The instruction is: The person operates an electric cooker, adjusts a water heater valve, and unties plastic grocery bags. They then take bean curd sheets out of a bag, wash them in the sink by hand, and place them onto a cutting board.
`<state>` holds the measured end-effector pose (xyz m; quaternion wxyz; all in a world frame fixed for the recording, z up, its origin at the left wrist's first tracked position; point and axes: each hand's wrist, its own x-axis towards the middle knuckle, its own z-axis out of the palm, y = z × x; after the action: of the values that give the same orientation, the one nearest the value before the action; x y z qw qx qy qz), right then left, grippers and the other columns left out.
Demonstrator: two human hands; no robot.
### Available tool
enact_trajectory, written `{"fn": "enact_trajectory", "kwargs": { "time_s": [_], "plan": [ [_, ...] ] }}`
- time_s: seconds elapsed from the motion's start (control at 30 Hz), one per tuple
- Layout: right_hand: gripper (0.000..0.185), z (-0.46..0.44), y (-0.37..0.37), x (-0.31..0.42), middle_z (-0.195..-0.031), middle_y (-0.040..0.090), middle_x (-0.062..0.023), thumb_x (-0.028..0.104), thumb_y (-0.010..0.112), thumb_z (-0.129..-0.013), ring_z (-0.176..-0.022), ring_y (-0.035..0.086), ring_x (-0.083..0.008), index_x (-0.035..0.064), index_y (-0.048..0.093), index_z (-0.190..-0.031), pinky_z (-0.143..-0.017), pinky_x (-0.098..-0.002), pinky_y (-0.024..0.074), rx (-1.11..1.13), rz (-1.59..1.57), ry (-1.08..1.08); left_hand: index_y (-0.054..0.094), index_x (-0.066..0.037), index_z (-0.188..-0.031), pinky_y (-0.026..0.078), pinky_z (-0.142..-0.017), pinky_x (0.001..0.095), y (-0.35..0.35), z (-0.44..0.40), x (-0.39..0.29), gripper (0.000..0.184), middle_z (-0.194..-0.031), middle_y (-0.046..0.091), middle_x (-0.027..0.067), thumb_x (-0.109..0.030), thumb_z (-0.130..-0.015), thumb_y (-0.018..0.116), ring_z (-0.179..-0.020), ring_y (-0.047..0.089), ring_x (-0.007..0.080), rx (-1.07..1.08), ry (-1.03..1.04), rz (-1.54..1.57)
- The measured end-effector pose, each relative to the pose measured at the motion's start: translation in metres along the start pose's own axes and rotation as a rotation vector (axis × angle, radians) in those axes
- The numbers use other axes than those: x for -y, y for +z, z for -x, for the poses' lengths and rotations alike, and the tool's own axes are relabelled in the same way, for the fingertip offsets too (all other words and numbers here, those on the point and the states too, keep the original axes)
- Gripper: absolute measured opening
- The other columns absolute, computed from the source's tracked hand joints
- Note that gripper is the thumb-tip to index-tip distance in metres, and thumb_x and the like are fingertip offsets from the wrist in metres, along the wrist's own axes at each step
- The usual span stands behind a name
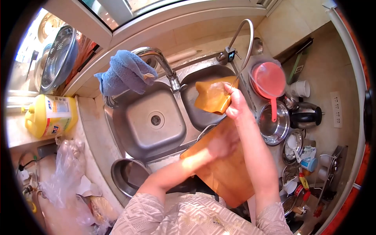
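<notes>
Over the right sink basin (192, 94), my right hand (237, 102) grips a folded or curled orange-brown piece (213, 97) by its edge, below a thin curved spout (247, 55). A larger orange-brown sheet (225, 172) slants from the counter's front edge down toward my body, beneath my forearms. I cannot tell whether the two are joined. My left hand (224, 145) is over the upper part of the large sheet, its fingers smeared by motion.
A blue towel (125, 72) drapes by the chrome faucet (168, 70) and left basin (150, 133). A metal pot (129, 176) stands front left, a yellow jug (51, 116) beyond. At right are a red strainer (269, 80), a steel bowl (274, 123) and a kettle (305, 115).
</notes>
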<state>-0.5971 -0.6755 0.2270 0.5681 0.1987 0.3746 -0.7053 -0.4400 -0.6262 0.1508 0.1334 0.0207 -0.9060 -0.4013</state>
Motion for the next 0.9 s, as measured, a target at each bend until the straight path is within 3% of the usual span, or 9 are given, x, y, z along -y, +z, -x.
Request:
{"fn": "enact_trajectory", "kwargs": {
  "time_s": [0.07, 0.1, 0.2, 0.4, 0.5, 0.57, 0.67, 0.73, 0.9],
  "plan": [
    [0.031, -0.002, -0.001, 0.0, -0.12, 0.058, -0.0169, 0.023, 0.039, -0.099, -0.111, 0.057, -0.0321, 0.0026, 0.049, -0.121, -0.098, -0.0496, 0.045, -0.004, 0.007, -0.027, 0.058, -0.01, -0.119, 0.046, -0.086, 0.0453, -0.061, -0.03, 0.031, 0.035, -0.12, 0.056, 0.0204, -0.022, -0.087, 0.053, -0.103, 0.058, 0.0345, -0.176, -0.324, -0.154],
    [0.032, -0.001, -0.002, -0.001, -0.118, 0.059, -0.0168, 0.024, 0.039, -0.099, -0.109, 0.058, -0.0316, 0.0009, 0.05, -0.119, -0.098, -0.0486, 0.0451, 0.013, 0.018, -0.051, 0.057, -0.009, -0.119, 0.044, -0.087, 0.0474, -0.069, -0.029, 0.06, 0.035, -0.119, 0.058, 0.0176, -0.021, -0.085, 0.054, -0.104, 0.056, 0.0354, 0.205, -0.616, -0.318],
    [0.034, -0.004, -0.003, 0.003, -0.114, 0.06, -0.0161, 0.027, 0.04, -0.099, -0.105, 0.06, -0.0305, -0.0007, 0.052, -0.115, -0.096, -0.0464, 0.0462, 0.091, -0.003, -0.06, 0.058, -0.008, -0.116, 0.039, -0.09, 0.0508, -0.067, -0.011, 0.068, 0.034, -0.118, 0.06, 0.0144, -0.019, -0.084, 0.053, -0.105, 0.055, 0.037, -0.198, -0.275, -0.591],
    [0.039, -0.012, -0.008, -0.016, -0.125, 0.053, -0.0178, 0.028, 0.035, -0.1, -0.116, 0.053, -0.0322, -0.0012, 0.044, -0.125, -0.101, -0.0476, 0.0416, 0.084, -0.073, -0.009, 0.052, -0.003, -0.119, 0.034, -0.097, 0.0537, -0.007, -0.03, -0.02, 0.04, -0.118, 0.055, 0.0214, -0.022, -0.084, 0.055, -0.11, 0.051, 0.0374, -0.19, 0.103, 0.18],
    [0.042, 0.003, -0.004, -0.024, -0.128, 0.051, -0.0193, 0.029, 0.033, -0.101, -0.119, 0.051, -0.0334, -0.0017, 0.041, -0.129, -0.103, -0.0489, 0.0394, 0.074, -0.088, 0.036, 0.054, -0.003, -0.117, 0.037, -0.097, 0.048, -0.017, -0.029, -0.011, 0.036, -0.115, 0.057, 0.0184, -0.023, -0.087, 0.054, -0.112, 0.051, 0.0344, 0.037, -0.133, 0.447],
    [0.042, 0.007, -0.011, -0.022, -0.127, 0.052, -0.019, 0.029, 0.033, -0.1, -0.117, 0.052, -0.0329, -0.0016, 0.042, -0.128, -0.102, -0.0479, 0.0406, 0.067, -0.09, 0.038, 0.06, -0.009, -0.11, 0.037, -0.095, 0.0512, -0.028, -0.013, 0.015, 0.03, -0.106, 0.063, 0.013, -0.018, -0.082, 0.055, -0.106, 0.055, 0.0351, -0.018, -0.223, -0.138],
    [0.044, 0.005, -0.026, -0.018, -0.126, 0.054, -0.0206, 0.029, 0.034, -0.1, -0.116, 0.053, -0.0345, -0.0039, 0.043, -0.127, -0.102, -0.0472, 0.0416, 0.147, -0.144, -0.02, 0.061, -0.003, -0.11, 0.049, -0.084, 0.036, -0.051, -0.02, 0.051, 0.026, -0.11, 0.065, 0.0136, -0.015, -0.09, 0.049, -0.104, 0.061, 0.0284, -0.477, -0.402, 0.344],
    [0.042, 0.008, -0.03, -0.017, -0.122, 0.056, -0.0196, 0.028, 0.037, -0.099, -0.113, 0.056, -0.0324, -0.0035, 0.046, -0.125, -0.099, -0.0453, 0.0446, 0.127, -0.097, -0.05, 0.057, -0.007, -0.12, 0.049, -0.09, 0.0366, -0.039, -0.013, 0.115, 0.042, -0.112, 0.065, 0.0067, -0.039, -0.098, 0.042, -0.105, 0.061, 0.0237, -0.494, -1.015, 1.329],
    [0.037, -0.003, -0.039, -0.037, -0.119, 0.058, -0.019, 0.021, 0.043, -0.096, -0.107, 0.06, -0.0293, -0.0029, 0.047, -0.124, -0.094, -0.0436, 0.0493, -0.03, -0.011, -0.007, 0.056, -0.002, -0.118, 0.048, -0.093, 0.0404, -0.079, -0.059, 0.117, 0.073, -0.114, 0.063, 0.013, -0.067, -0.088, 0.04, -0.103, 0.061, 0.0277, -0.266, -0.704, 2.046]
  ]
}}
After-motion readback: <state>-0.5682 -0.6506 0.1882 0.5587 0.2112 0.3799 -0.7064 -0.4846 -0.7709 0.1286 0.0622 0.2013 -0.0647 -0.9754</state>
